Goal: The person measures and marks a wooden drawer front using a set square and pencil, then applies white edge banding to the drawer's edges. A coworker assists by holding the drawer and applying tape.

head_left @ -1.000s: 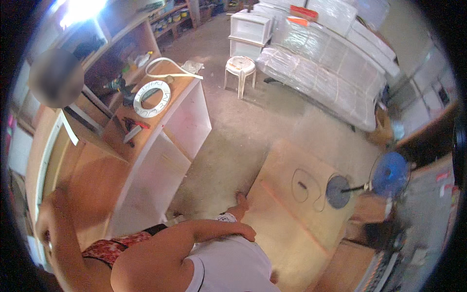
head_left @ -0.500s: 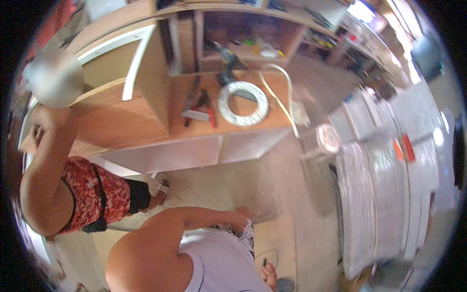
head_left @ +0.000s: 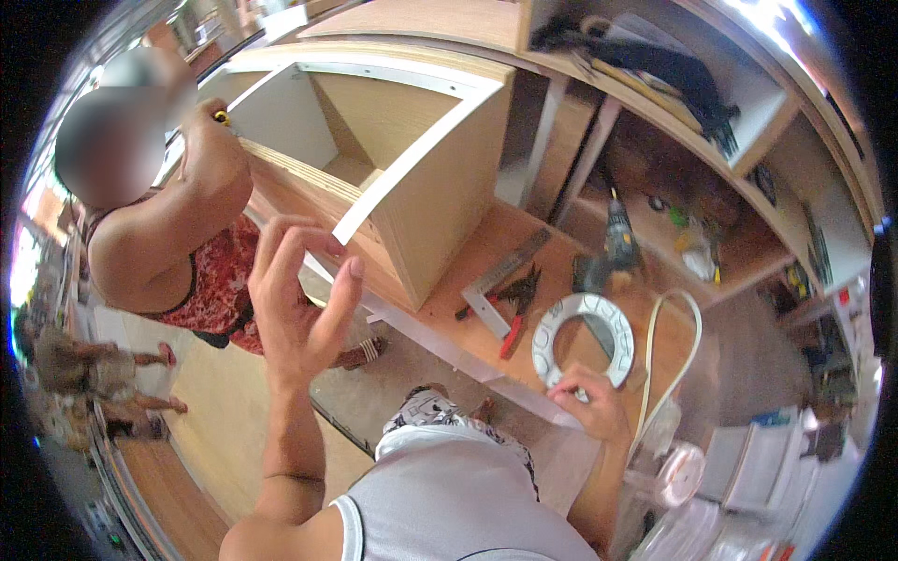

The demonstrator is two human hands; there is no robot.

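My left hand (head_left: pixel 304 294) is raised beside a plywood box (head_left: pixel 449 196), with its thumb and fingers apart and nothing between them. By its fingertips is the lower end of a white edge strip (head_left: pixel 398 182) along the box's upper edge. Over the workbench's near edge, my right hand (head_left: pixel 594 404) is closed, fingers curled together; whatever it grips is too small to make out. Just beyond it a white ring-shaped roll (head_left: pixel 543 344) with dark marks lies flat on the bench.
Red-handled pliers (head_left: pixel 513 337), a metal square (head_left: pixel 482 304) and a cordless drill (head_left: pixel 619 238) are on the workbench (head_left: pixel 486 238). A white cable (head_left: pixel 697 327) loops at the right. Another person (head_left: pixel 140 238) in red stands left by the box. Open shelves (head_left: pixel 673 168) stand behind.
My view has swung left, so the box now sits nearer the middle. My left hand has risen from my lap to the box; my right hand has come up to the roll.
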